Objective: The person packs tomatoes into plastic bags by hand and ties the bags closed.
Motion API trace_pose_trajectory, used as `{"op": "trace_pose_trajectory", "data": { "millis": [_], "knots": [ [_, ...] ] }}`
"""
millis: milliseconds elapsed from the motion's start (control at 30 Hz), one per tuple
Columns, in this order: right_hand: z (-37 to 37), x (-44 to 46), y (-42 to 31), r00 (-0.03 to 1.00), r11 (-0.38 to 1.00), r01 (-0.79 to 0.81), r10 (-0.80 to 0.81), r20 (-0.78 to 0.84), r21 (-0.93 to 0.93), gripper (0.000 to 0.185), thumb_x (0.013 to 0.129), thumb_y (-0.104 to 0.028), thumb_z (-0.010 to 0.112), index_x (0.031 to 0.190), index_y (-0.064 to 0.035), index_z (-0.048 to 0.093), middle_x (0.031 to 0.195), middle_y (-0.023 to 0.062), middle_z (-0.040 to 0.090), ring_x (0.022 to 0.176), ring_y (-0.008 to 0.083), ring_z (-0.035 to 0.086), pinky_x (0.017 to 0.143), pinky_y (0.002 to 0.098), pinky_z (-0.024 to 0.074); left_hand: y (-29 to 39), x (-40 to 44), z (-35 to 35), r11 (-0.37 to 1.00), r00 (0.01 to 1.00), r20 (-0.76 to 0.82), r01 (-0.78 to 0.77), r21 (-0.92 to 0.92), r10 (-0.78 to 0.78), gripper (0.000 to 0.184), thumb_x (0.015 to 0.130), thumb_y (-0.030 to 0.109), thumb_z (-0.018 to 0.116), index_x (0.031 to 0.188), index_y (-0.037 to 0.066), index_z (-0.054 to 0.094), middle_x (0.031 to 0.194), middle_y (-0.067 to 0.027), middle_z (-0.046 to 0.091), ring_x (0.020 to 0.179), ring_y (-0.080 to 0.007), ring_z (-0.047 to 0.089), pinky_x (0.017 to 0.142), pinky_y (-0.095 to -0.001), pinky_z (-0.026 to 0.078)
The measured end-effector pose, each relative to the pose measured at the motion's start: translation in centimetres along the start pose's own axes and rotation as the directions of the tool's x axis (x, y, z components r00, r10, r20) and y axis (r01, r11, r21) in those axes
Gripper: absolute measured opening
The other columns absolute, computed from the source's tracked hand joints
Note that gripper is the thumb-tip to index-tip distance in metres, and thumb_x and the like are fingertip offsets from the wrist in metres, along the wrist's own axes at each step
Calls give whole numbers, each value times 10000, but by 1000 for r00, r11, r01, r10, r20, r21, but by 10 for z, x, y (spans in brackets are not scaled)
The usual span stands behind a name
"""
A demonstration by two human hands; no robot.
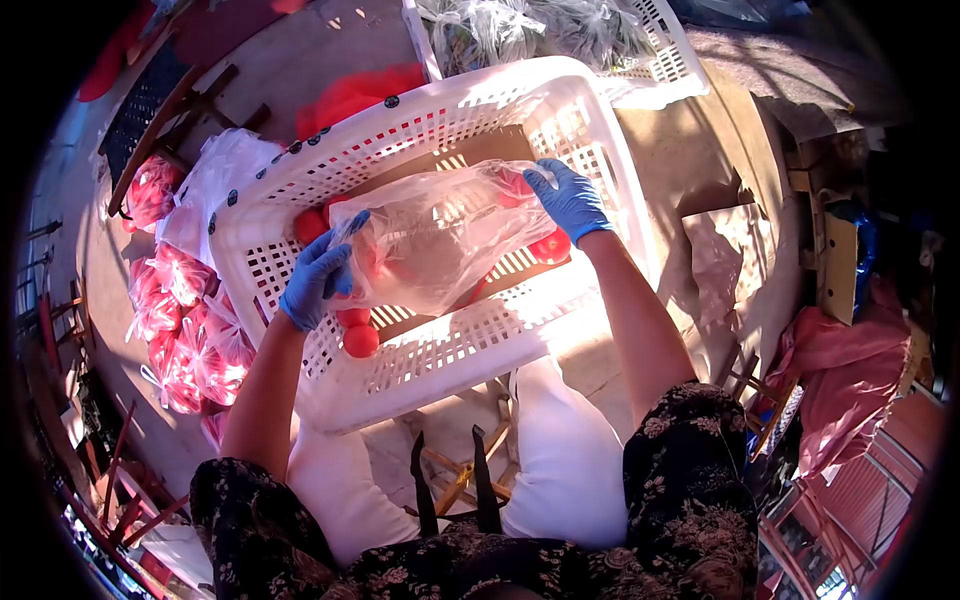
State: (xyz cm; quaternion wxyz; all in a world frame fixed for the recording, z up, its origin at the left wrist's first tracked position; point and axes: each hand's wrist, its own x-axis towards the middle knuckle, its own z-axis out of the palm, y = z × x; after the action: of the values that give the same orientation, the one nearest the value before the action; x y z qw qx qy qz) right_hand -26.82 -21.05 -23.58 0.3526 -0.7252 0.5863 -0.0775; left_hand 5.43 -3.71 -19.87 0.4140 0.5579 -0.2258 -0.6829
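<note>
Over a white slatted crate [440, 375] a clear plastic bag [430, 245] is stretched between my two blue-gloved hands. My left hand [318, 275] is closed on the bag's left end, and my right hand [575, 202] pinches its upper right end. Inside the crate lie several red tomatoes: one tomato [361, 341] sits near the front left, another tomato [551, 247] just below my right hand. Red shows through the plastic near both hands; I cannot tell whether those tomatoes are inside the bag or behind it.
Filled bags of red produce [205, 355] are piled left of the crate. Behind it stands another white crate [690, 65] with bagged greens [540, 30]. Red mesh [360, 95] touches the far left rim. Pink cloth [845, 370] hangs at right. A folding stool [465, 480] is below me.
</note>
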Motion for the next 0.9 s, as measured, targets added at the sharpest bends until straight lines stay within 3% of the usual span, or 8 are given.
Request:
{"op": "trace_pose_trajectory", "data": {
  "millis": [133, 267, 367, 467, 567, 733, 833, 900],
  "knots": [
    [27, 40, 20, 997, 996, -46, 41, -67, -74, 470, 841, -459, 507, 1078, -65, 600, 1000, 147, 634, 930, 322, 603, 824, 361, 463, 2, 9, 0, 988, 999, 27, 40, 146, -44, 411, 878, 205, 516, 1253, 43, 481, 569, 57, 453, 438, -28, 385, 436, -164, 298],
    [27, 59, 30, 814, 869, -469, 358, 458, 155, 540, 839, -526, 472, 990, -36, 639, 927, 113, 652, 818, 231, 613, 792, 347, 471, 1, 4, -25, 988, 988, 74, 132, 79, -138, 394, 887, 220, 505, 1232, 29, 499, 531, 56, 423, 423, -28, 360, 423, -162, 268],
    [26, 68, 43, 958, 914, -279, 242, 156, 296, 483, 831, -455, 522, 1123, -73, 579, 1054, 131, 608, 920, 191, 581, 802, 332, 474, -7, 9, -37, 984, 987, -63, 152, 91, -146, 377, 895, 224, 491, 1215, 26, 514, 523, 56, 433, 420, -22, 356, 416, -165, 251],
    [57, 64, 41, 973, 791, 225, -159, 164, -569, 516, 843, -371, 514, 1293, -141, 404, 1283, 94, 456, 1069, 248, 522, 880, 386, 436, -15, 21, -43, 985, 988, -110, 119, 126, -105, 356, 908, 239, 474, 1177, 15, 539, 512, 51, 452, 415, -17, 345, 416, -164, 235],
    [99, 73, 66, 927, 416, 332, -309, 212, -847, 518, 848, -313, 489, 1321, -208, 307, 1325, 88, 362, 1132, 332, 459, 957, 490, 350, 2, 20, -32, 978, 988, -123, 117, 171, -97, 364, 909, 239, 478, 1166, -13, 529, 562, 39, 485, 461, -28, 380, 463, -168, 293],
    [98, 86, 57, 955, 712, 143, 82, 284, -688, 529, 785, -299, 576, 1271, -203, 391, 1204, 165, 456, 1082, 357, 493, 906, 449, 418, 18, 7, -30, 954, 960, -273, 131, 269, -54, 421, 865, 271, 559, 1197, 18, 500, 1007, -87, 609, 861, -114, 550, 775, -239, 430],
    [44, 66, 14, 992, 973, -61, 84, 96, -224, 707, 651, -316, 718, 1256, -140, 396, 1156, 177, 484, 1037, 310, 526, 843, 363, 474, 35, -13, -14, 384, 816, -201, -28, 923, 542, 623, 778, 264, 646, 1292, 21, 391, 1255, -176, 465, 1143, -250, 473, 944, -351, 377],
    [6, 53, -10, 984, 942, -100, 45, 174, 321, 706, 657, -297, 763, 1241, -108, 414, 1123, 126, 511, 1018, 211, 536, 871, 337, 465, 62, -25, 16, 214, 709, -23, -182, 960, 705, 712, 708, 248, 697, 1307, 38, 374, 1320, -185, 393, 1215, -299, 391, 998, -387, 316]
  ]
}}
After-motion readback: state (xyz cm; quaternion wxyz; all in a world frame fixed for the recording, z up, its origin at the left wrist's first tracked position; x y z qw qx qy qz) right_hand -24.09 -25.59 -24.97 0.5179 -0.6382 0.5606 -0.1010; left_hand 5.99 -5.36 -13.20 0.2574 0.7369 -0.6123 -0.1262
